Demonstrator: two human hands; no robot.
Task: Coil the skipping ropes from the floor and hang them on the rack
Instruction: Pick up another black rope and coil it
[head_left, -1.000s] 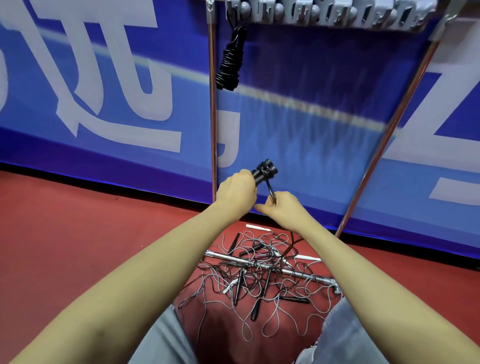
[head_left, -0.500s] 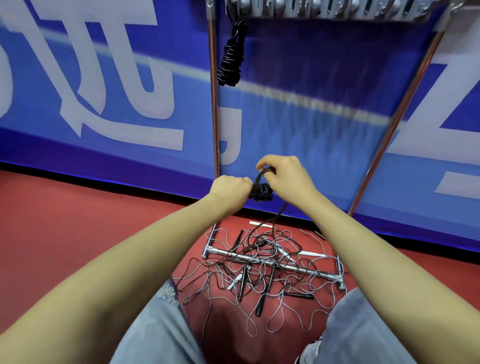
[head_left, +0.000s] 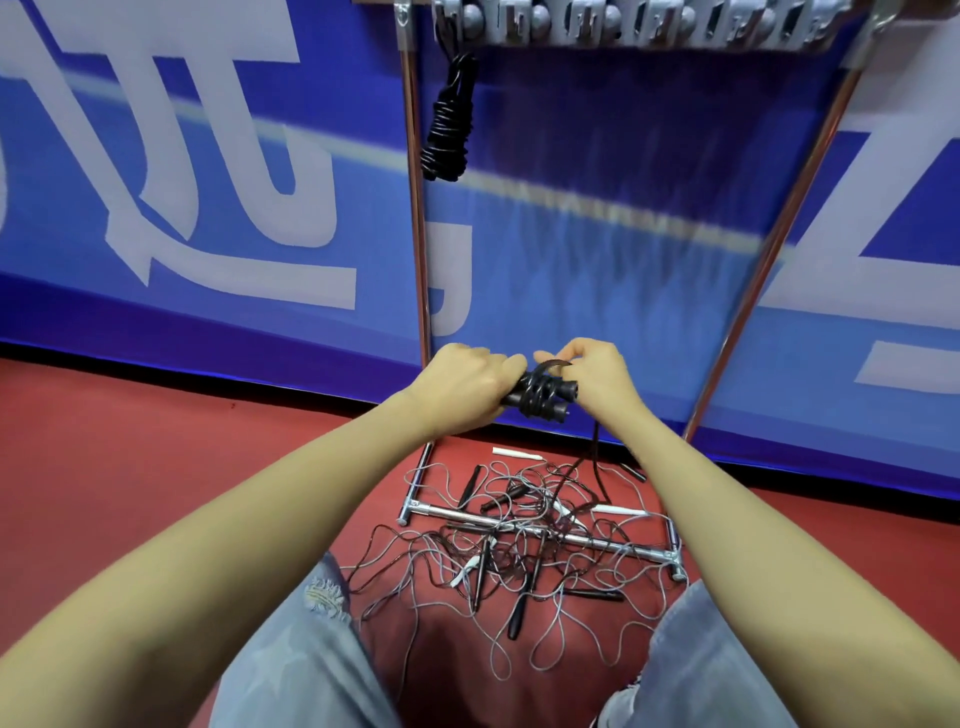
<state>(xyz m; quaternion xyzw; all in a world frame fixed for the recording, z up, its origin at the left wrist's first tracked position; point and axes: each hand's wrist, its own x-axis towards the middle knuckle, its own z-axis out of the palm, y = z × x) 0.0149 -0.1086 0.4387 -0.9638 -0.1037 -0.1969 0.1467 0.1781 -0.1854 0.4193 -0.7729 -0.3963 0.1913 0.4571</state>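
My left hand (head_left: 462, 389) grips a pair of black rope handles (head_left: 540, 397) held side by side, with several turns of black cord wound around them. My right hand (head_left: 592, 379) pinches the black cord just above the handles. The loose end of that cord (head_left: 597, 467) hangs from the bundle to the floor. A tangled pile of skipping ropes (head_left: 519, 561), grey and black, lies on the red floor between my knees. One coiled black rope (head_left: 449, 119) hangs from the left hook of the rack (head_left: 634, 26) at the top.
The rack's two metal uprights (head_left: 415, 208) stand against a blue banner wall (head_left: 182, 208), and its base bars (head_left: 545, 535) lie under the rope pile. Several free hooks run along the top bar. My knees in grey jeans (head_left: 306, 654) frame the pile. Red floor extends left.
The handles have turned from pointing up to lying sideways, lower down. My right hand has carried the cord over and around them, and more turns sit on the bundle.
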